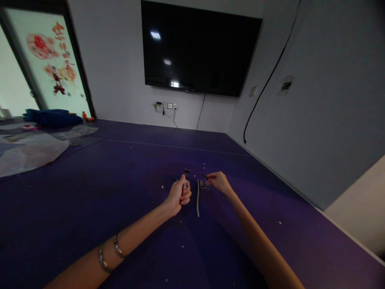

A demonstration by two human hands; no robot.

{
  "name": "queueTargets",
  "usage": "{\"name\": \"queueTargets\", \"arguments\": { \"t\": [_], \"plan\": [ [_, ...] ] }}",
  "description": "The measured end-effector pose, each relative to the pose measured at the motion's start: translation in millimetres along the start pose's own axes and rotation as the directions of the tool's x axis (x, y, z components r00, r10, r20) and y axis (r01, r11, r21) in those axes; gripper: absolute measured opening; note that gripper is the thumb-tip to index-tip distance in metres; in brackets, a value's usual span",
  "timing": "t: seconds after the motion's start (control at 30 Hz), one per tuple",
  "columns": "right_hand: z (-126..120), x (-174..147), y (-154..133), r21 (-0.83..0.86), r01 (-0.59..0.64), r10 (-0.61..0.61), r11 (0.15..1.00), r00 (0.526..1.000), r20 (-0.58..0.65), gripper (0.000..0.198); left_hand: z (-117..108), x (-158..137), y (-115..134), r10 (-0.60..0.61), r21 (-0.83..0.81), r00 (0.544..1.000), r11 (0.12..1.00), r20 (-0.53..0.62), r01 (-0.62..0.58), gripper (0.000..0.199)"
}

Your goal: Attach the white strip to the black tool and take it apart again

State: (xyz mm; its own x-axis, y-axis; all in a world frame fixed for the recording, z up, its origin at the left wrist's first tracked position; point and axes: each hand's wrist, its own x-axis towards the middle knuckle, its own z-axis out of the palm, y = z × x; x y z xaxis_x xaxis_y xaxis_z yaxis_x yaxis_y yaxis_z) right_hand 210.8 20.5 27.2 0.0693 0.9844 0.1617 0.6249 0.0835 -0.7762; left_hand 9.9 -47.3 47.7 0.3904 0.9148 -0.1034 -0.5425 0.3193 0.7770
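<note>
My left hand (179, 195) is closed in a fist around a small tool with a pale handle (185, 184). The tool's dark head (187, 171) sticks up above my thumb; its exact kind is too small to tell. My right hand (219, 182) pinches a small dark piece (205, 176) between thumb and fingertips. Just below that piece, a small square item with a dark and light pattern (204, 184) lies on the purple surface (135, 237). Between my hands a narrow grey strip (197, 200) lies lengthwise, pointing toward me.
Small white scraps (280, 222) dot the surface. At the left are a clear plastic sheet (39, 150) and a dark blue cloth heap (52, 117). A television (198, 48) hangs on the far wall above sockets (170, 106). A black cable (264, 88) dangles along the right wall.
</note>
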Motion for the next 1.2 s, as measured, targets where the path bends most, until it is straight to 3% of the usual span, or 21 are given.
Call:
{"name": "queueTargets", "arguments": {
  "t": [0.1, 0.2, 0.3, 0.4, 0.6, 0.8, 0.97, 1.2],
  "plan": [
    [-4, -4, -12, 0.026, -0.012, 0.012, 1.0, 1.0, 0.021, 0.032, -3, 3, -3, 0.03, 0.049, 1.0, 0.998, -0.001, -0.03, 0.035],
    [-10, -8, -24, 0.034, -0.008, 0.007, 0.999, 0.999, 0.044, 0.031, -4, 5, -5, 0.136, 0.156, 0.991, 0.978, 0.017, -0.137, 0.029],
    [-17, -11, -35, 0.007, 0.107, -0.107, 0.994, 0.992, 0.066, 0.03, -4, 3, -7, 0.251, 0.307, 0.964, 0.914, 0.086, -0.265, 0.02],
    [-25, -17, -48, -0.006, 0.26, -0.258, 0.966, 0.96, 0.107, 0.028, 0, 0, -8, 0.289, 0.408, 0.946, 0.854, 0.148, -0.325, 0.015],
    [-36, -36, -78, -0.014, 0.373, -0.365, 0.928, 0.915, 0.172, 0.026, 1, -1, -10, 0.286, 0.431, 0.939, 0.835, 0.191, -0.341, 0.02],
    [-38, -46, -90, -0.012, 0.473, -0.464, 0.881, 0.867, 0.182, 0.026, -6, 4, -15, 0.291, 0.45, 0.933, 0.819, 0.21, -0.356, 0.023],
    [-42, -50, -97, -0.063, 0.454, -0.435, 0.889, 0.879, 0.194, 0.027, -6, 5, -15, 0.29, 0.477, 0.934, 0.803, 0.209, -0.357, 0.021],
    [-42, -51, -97, -0.05, 0.498, -0.482, 0.865, 0.856, 0.186, 0.026, -4, 3, -14, 0.297, 0.498, 0.93, 0.786, 0.216, -0.367, 0.021]
  ]
}}
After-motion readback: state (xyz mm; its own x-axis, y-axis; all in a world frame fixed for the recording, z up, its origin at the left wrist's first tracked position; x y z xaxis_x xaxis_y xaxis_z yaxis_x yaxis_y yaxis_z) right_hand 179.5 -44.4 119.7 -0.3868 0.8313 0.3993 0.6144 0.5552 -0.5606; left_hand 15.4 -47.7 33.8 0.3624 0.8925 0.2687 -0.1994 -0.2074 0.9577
